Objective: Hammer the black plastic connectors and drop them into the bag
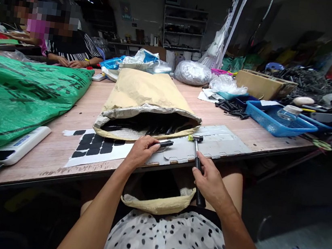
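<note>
My left hand is closed on a small black part, slim and dark at its tip, above the grey board at the table's edge. In my right hand is a hammer with a black grip, a metal shaft and a yellow-and-black head. The hammer's head is over the board, to the right of the black part. Just beyond my hands lies a paper sack, its mouth towards me, with dark pieces inside. A second sack gapes open on my lap, its inside dark.
At left are a green woven bag, a white device and a sheet with black stickers. A blue basket and loose black parts lie right. Across the table sits a person in a striped top.
</note>
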Available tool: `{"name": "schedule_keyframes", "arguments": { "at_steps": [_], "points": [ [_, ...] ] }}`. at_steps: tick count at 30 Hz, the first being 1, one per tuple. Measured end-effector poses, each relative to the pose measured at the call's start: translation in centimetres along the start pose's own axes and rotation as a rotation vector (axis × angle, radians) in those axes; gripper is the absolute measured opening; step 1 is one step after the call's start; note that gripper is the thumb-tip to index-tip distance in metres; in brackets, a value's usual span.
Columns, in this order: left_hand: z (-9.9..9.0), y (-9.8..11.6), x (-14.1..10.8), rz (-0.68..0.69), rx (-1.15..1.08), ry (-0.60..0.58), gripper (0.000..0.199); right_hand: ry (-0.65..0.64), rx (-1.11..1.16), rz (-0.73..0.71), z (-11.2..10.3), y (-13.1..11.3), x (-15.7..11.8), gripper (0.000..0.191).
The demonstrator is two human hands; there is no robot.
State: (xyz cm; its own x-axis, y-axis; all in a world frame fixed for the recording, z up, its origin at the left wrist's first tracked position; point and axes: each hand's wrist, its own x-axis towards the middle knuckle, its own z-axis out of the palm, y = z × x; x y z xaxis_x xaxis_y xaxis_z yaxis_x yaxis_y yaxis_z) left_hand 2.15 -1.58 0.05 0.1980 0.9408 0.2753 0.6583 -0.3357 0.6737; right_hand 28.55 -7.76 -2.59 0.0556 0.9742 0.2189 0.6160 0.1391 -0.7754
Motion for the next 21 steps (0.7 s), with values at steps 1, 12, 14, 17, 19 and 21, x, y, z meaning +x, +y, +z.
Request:
{"name": "schedule_keyframes", "arguments": {
  "at_steps": [1, 12, 14, 17, 19, 21],
  "points": [
    [0.0, 0.0, 0.0, 0.007, 0.007, -0.005, 0.028, 0.0, -0.011, -0.009, 0.0, 0.0, 0.1, 0.063],
    [0.2, -0.2, 0.1, 0.042, 0.063, -0.008, 0.036, -0.066, -0.178, 0.034, -1.2, -2.1, 0.2, 0.063],
    [0.2, -0.4, 0.3, 0.048, 0.079, -0.009, 0.038, -0.071, -0.193, 0.034, -1.3, -2.1, 0.3, 0.062],
    [0.1, -0.3, 0.3, 0.072, 0.111, 0.005, 0.04, -0.069, -0.206, 0.028, -1.3, -2.1, 0.3, 0.061],
    [0.2, 0.4, -0.4, 0.148, 0.157, 0.067, 0.037, -0.068, -0.206, 0.025, -1.3, -2.0, 0.3, 0.061],
    [0.6, 1.4, -1.9, 0.301, 0.207, 0.122, 0.032, -0.068, -0.202, 0.023, -1.3, -2.0, 0.3, 0.06]
  ]
}}
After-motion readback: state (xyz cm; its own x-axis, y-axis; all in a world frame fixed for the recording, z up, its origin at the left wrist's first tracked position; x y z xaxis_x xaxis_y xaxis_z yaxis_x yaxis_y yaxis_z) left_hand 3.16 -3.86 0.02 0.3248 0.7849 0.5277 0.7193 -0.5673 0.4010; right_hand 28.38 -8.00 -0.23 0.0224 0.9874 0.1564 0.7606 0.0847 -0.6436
